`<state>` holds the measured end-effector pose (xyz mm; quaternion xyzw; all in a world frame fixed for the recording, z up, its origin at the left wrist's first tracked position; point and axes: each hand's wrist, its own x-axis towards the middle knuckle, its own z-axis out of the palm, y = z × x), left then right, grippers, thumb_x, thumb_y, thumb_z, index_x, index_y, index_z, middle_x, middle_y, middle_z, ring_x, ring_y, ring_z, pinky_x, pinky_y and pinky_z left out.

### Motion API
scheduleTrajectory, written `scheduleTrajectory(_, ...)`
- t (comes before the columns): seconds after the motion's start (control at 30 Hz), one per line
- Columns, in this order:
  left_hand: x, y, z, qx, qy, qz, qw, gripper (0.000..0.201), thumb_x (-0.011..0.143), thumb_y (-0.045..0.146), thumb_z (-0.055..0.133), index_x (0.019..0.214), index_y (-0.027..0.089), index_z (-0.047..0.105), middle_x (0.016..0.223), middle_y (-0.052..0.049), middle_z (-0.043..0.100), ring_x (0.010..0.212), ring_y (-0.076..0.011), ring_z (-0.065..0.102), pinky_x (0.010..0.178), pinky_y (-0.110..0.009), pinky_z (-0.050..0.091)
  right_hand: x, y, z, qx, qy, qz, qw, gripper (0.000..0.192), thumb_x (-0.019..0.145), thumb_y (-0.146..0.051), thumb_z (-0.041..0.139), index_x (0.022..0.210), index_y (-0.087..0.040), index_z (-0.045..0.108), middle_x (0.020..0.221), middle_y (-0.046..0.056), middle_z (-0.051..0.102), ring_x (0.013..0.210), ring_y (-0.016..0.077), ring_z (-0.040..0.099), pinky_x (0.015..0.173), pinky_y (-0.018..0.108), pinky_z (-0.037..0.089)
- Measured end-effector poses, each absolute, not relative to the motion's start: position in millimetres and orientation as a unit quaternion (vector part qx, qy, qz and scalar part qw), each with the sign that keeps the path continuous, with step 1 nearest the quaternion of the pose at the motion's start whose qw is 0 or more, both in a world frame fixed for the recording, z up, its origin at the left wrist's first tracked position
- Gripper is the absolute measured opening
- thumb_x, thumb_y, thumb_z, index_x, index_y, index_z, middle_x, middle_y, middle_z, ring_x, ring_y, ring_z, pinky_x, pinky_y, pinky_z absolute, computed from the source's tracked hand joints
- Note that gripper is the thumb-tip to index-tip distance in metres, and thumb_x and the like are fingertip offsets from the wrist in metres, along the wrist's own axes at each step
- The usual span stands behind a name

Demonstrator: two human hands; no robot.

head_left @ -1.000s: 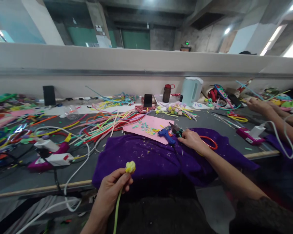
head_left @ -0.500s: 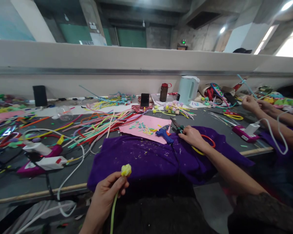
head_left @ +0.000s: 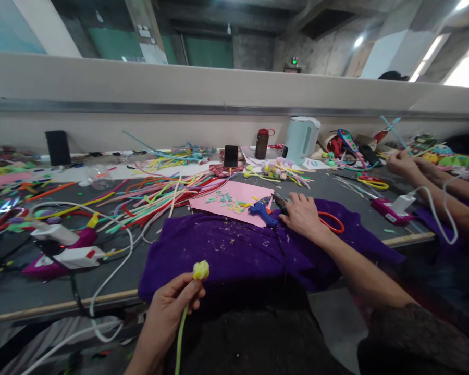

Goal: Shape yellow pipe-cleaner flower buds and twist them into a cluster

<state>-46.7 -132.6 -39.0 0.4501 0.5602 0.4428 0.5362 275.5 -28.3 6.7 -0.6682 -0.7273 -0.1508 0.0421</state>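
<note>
The left grip (head_left: 170, 312) pinches a green stem (head_left: 180, 338) with a yellow bud (head_left: 200, 270) just above its fingertips. The right grip (head_left: 303, 214) rests on the purple cloth (head_left: 226, 250), apparently curled over dark pliers (head_left: 280, 200), with the blue glue gun (head_left: 261, 211) just to its left.

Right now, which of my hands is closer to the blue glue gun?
Right. The right hand lies on the purple cloth just beside the blue glue gun; the left hand is down near the table edge, holding a yellow-tipped green stem.
</note>
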Motion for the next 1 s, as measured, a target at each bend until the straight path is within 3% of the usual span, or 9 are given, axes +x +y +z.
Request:
scheduleTrajectory(0.17,-44,-135,-38,0.456,0.557,0.442,0.535,0.028,0.065,0.038,0.067,0.082,0.016,0.065,0.061,-0.002,0.062,0.048,-0.0083,0.049,0.044,-0.017,0.036,246,-10,9,-0.638,-0.768,-0.054,0.008,0.050,0.080,-0.055,0.041,0.097,-0.013,0.062,0.097,0.017,0.063,0.086,0.0286,0.060,0.070,0.035,0.042)
scheduleTrajectory(0.3,-51,-136,-40,0.456,0.552,0.451,0.533,0.027,0.068,0.037,0.066,0.083,0.016,0.064,0.062,-0.002,0.062,0.048,-0.0079,0.049,0.044,-0.016,0.035,237,5,1,-0.645,-0.764,-0.026,0.025,0.034,0.076,-0.041,0.051,0.087,-0.012,0.063,0.087,0.016,0.067,0.080,0.0277,0.062,0.065,0.032,0.043)
scheduleTrajectory(0.43,-56,-135,-43,0.448,0.545,0.453,0.545,0.025,0.068,0.037,0.066,0.082,0.016,0.064,0.061,-0.001,0.062,0.048,-0.0070,0.048,0.043,-0.015,0.033,256,6,-6,-0.650,-0.723,0.055,0.227,0.024,0.073,-0.036,0.054,0.081,-0.014,0.060,0.075,0.010,0.066,0.070,0.0227,0.062,0.061,0.031,0.044)
scheduleTrajectory(0.57,-52,-134,-44,0.446,0.540,0.455,0.550,0.025,0.067,0.037,0.066,0.081,0.016,0.064,0.061,-0.001,0.062,0.047,-0.0072,0.048,0.042,-0.016,0.034,276,0,-8,-0.567,-0.595,0.307,0.480,0.024,0.075,-0.039,0.055,0.082,-0.016,0.055,0.069,0.004,0.063,0.061,0.0164,0.060,0.055,0.027,0.048)
scheduleTrajectory(0.67,-50,-134,-43,0.456,0.540,0.450,0.547,0.027,0.067,0.038,0.066,0.081,0.015,0.064,0.061,-0.002,0.062,0.048,-0.0079,0.048,0.044,-0.017,0.035,282,-4,-9,-0.454,-0.500,0.463,0.573,0.022,0.075,-0.037,0.058,0.083,-0.016,0.054,0.077,0.005,0.064,0.064,0.0137,0.061,0.053,0.023,0.050)
scheduleTrajectory(0.83,-54,-131,-47,0.455,0.553,0.439,0.542,0.032,0.066,0.040,0.067,0.084,0.014,0.063,0.061,-0.002,0.062,0.048,-0.0082,0.049,0.043,-0.016,0.034,284,-2,-12,-0.343,-0.405,0.611,0.588,0.020,0.078,-0.029,0.058,0.093,-0.016,0.055,0.074,0.003,0.064,0.057,0.0102,0.059,0.045,0.018,0.050)
scheduleTrajectory(1.0,-55,-131,-53,0.450,0.548,0.442,0.550,0.031,0.067,0.039,0.067,0.086,0.015,0.062,0.062,-0.001,0.062,0.049,-0.0075,0.049,0.044,-0.016,0.035,286,0,-14,-0.317,-0.397,0.647,0.568,0.016,0.079,-0.028,0.056,0.089,-0.016,0.055,0.073,0.002,0.061,0.054,0.0079,0.056,0.042,0.016,0.046)
